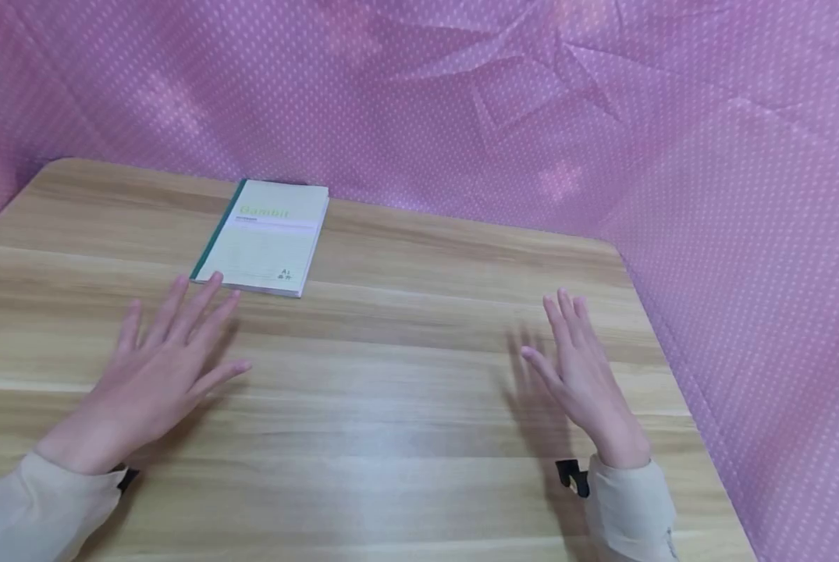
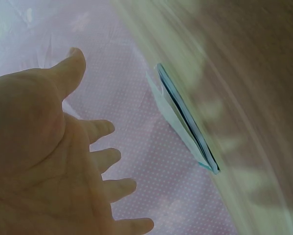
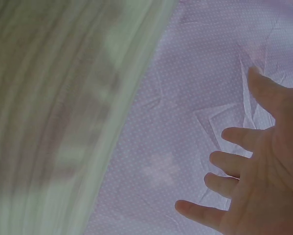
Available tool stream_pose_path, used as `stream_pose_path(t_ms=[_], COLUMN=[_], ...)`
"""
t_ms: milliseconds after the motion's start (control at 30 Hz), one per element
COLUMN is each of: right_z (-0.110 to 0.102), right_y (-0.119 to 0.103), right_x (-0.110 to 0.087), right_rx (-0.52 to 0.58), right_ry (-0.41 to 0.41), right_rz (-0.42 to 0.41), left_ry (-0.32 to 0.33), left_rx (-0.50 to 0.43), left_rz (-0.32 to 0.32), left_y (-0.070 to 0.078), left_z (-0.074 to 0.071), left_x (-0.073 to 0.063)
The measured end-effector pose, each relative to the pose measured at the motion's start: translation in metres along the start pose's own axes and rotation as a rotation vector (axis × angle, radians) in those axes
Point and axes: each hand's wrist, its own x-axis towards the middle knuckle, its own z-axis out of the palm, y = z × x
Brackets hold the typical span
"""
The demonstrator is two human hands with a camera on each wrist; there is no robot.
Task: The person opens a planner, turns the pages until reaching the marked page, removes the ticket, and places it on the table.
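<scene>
A notebook [image 1: 264, 242] with a pale cover and a dark green spine lies closed-looking near the back of the table, left of the middle. In the left wrist view the notebook [image 2: 180, 120] appears edge-on, its top cover lifted a little from the pages. My left hand [image 1: 155, 371] hovers over the table just in front of the notebook, fingers spread and holding nothing. Over at the right, my right hand [image 1: 584, 382] is held above the table with straight fingers and the thumb apart; it too holds nothing. Both palms show in the wrist views.
The wood-grain table [image 1: 391, 390] has rounded back corners. A pink dotted cloth [image 1: 426, 101] hangs behind it and along the right side. Small black pieces [image 1: 572, 477] show at both cuffs.
</scene>
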Motion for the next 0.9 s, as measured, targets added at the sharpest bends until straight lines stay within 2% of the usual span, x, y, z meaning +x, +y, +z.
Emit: stream_pose_path(t_ms=[300, 600, 767, 900], right_z=[0.005, 0.005, 0.010, 0.021], right_y=[0.003, 0.004, 0.003, -0.004], right_x=[-0.007, 0.004, 0.016, 0.037], right_rx=[0.016, 0.009, 0.077, 0.223], right_ry=[-0.023, -0.038, -0.078, -0.196], right_rz=[0.018, -0.028, -0.072, -0.093], left_ry=[0.014, 0.005, -0.059, -0.125], left_rx=[-0.009, -0.017, -0.047, -0.129], left_rz=[0.014, 0.013, -0.014, -0.046], left_y=[0.000, -0.002, -0.010, -0.024], left_z=[0.004, 0.006, 0.005, 0.001], left_x=[-0.002, 0.000, 0.005, 0.015])
